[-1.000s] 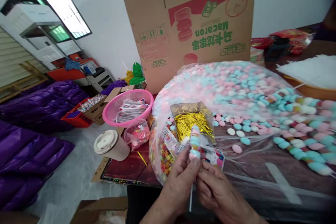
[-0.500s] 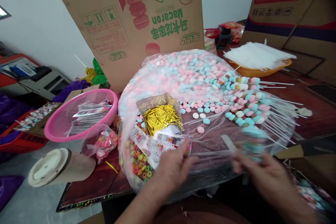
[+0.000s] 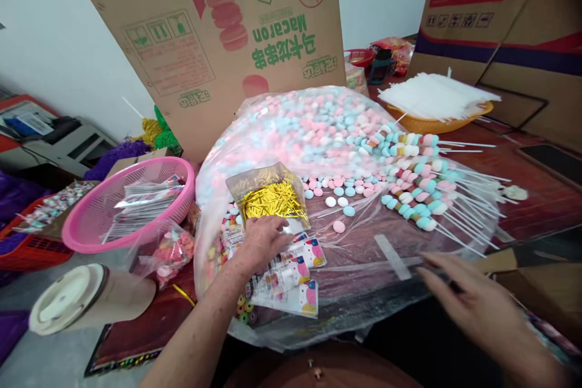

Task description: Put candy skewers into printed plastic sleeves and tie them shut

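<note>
My left hand [image 3: 264, 244] lies over the printed wrappers [image 3: 286, 276], its fingers loosely stretched at the lower edge of an open bag [image 3: 234, 185] of gold twist ties [image 3: 277, 199]. I see nothing held in it, though the fingertips are partly hidden. My right hand [image 3: 473, 300], a little blurred, hovers at the table's front edge with fingers apart and nothing between them. Just left of it a flat whitish strip [image 3: 392, 256] lies on the clear plastic. Beyond are marshmallow skewers [image 3: 416, 185] in a pile and a big plastic bag of loose pink, blue and white marshmallows [image 3: 313, 127].
A pink basket [image 3: 73, 233] of packed wrappers stands left, near a lidded cup [image 3: 97, 297] and a small bag of pink candies [image 3: 170, 251]. White sticks [image 3: 436, 97] fill an orange basket [image 3: 477, 112] at back right. Large cartons [image 3: 273, 18] stand behind.
The blurred marshmallow skewer has left my right hand, which now opens lower right. My left hand moved up and left to the gold ties. The wrappers have fanned out, and the view shifted slightly.
</note>
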